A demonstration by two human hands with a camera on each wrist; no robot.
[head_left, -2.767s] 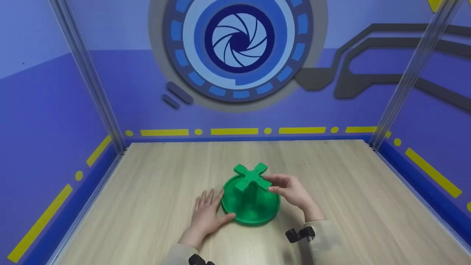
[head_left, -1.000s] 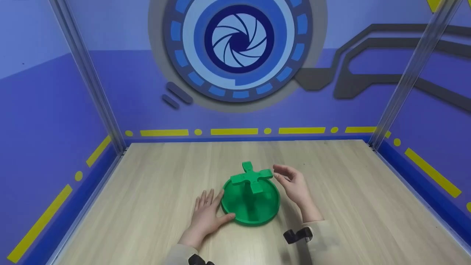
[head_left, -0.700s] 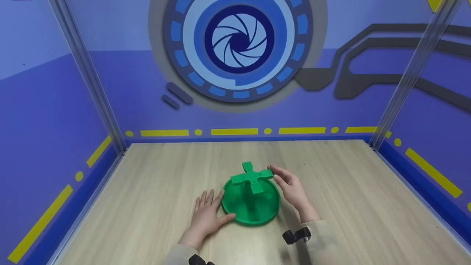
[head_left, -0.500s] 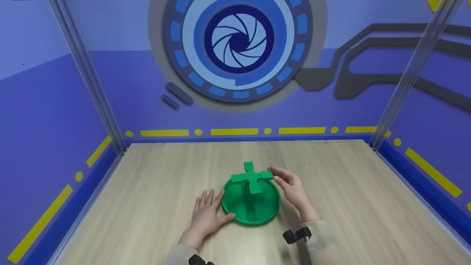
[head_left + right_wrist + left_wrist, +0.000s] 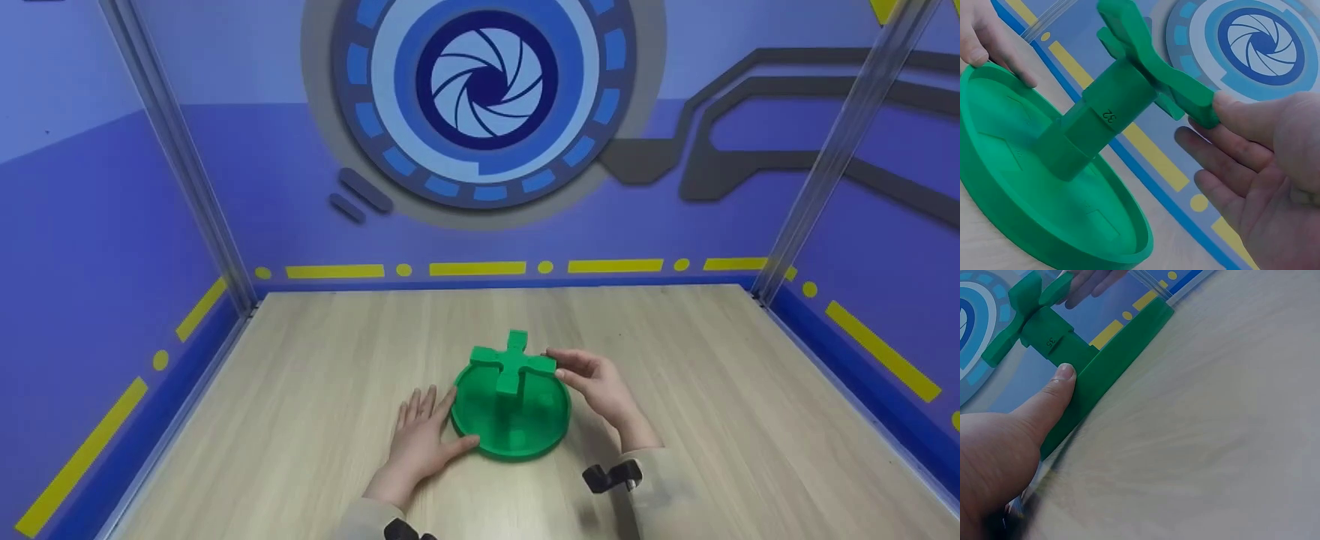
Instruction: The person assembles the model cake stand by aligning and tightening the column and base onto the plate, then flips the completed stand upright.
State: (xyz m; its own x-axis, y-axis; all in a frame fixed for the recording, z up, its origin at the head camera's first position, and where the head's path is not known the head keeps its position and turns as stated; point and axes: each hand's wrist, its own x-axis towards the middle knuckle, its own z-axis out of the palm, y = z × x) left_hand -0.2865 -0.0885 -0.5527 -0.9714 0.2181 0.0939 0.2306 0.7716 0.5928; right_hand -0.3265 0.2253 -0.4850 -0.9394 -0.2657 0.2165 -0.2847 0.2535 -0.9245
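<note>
A round green dish (image 5: pixel 511 451) with a raised rim sits on the wooden table, a thick stepped post (image 5: pixel 1095 118) standing at its centre. On top of the post is a green four-armed cross handle (image 5: pixel 512 361). My right hand (image 5: pixel 604 386) pinches the end of the handle's right arm, thumb (image 5: pixel 1247 115) on the near side and fingers behind. The left hand (image 5: pixel 424 439) rests against the dish's left side with straight, spread fingers. In the left wrist view its thumb (image 5: pixel 1053 394) presses at the rim.
The wooden tabletop (image 5: pixel 330 360) stretches around the dish on all sides. Blue printed panels (image 5: pixel 480 240) wall it in at the back, left and right, with metal posts (image 5: pixel 184 150) at the corners. Dark wrist straps (image 5: pixel 613 475) sit over both sleeves.
One second ago the right hand was apart from the cross handle; then it took hold of an arm. The handle has since turned clockwise. The left hand and dish stay put.
</note>
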